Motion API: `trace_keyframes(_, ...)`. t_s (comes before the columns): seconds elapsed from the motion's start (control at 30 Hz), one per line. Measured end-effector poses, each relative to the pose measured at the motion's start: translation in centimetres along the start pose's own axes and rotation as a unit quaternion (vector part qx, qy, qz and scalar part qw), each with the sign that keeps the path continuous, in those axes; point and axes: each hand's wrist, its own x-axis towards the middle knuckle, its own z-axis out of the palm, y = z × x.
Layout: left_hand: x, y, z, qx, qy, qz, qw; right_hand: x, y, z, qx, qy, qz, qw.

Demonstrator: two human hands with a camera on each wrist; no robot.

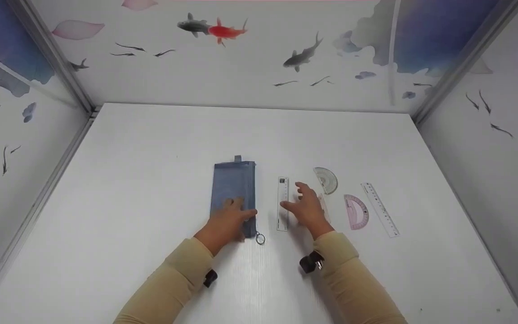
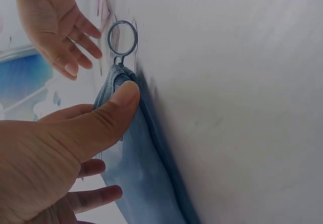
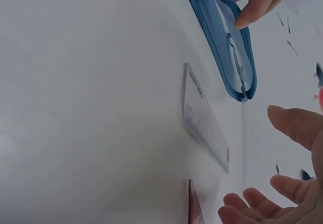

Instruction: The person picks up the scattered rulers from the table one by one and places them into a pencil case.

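Observation:
A blue zip pouch [image 1: 228,182] lies lengthwise on the white table. My left hand [image 1: 226,223] is over its near half and pinches the edge of its opening, the thumb on the zip side in the left wrist view. A metal ring [image 2: 122,38] hangs at the zip end. In the right wrist view the zip [image 3: 220,57] gapes along the side. My right hand [image 1: 307,211] hovers with fingers spread just right of a short clear ruler [image 1: 282,216], holding nothing. Beneath that hand lies a pinkish clear piece [image 1: 324,206], mostly hidden.
Right of my right hand lie a clear protractor [image 1: 327,181], a pink protractor [image 1: 357,213] and a second clear ruler [image 1: 381,210]. Printed panels with fish and petals [image 1: 259,63] wall in the table [image 1: 151,135] at the back and both sides.

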Motion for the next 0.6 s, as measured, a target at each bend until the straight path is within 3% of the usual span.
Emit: trace_keyframes(0.6,-0.32,-0.44,0.33,-0.045,0.003,0.004,0.9990,-0.08,0.03,0.83,0.003,-0.001,0.025,0.9997)
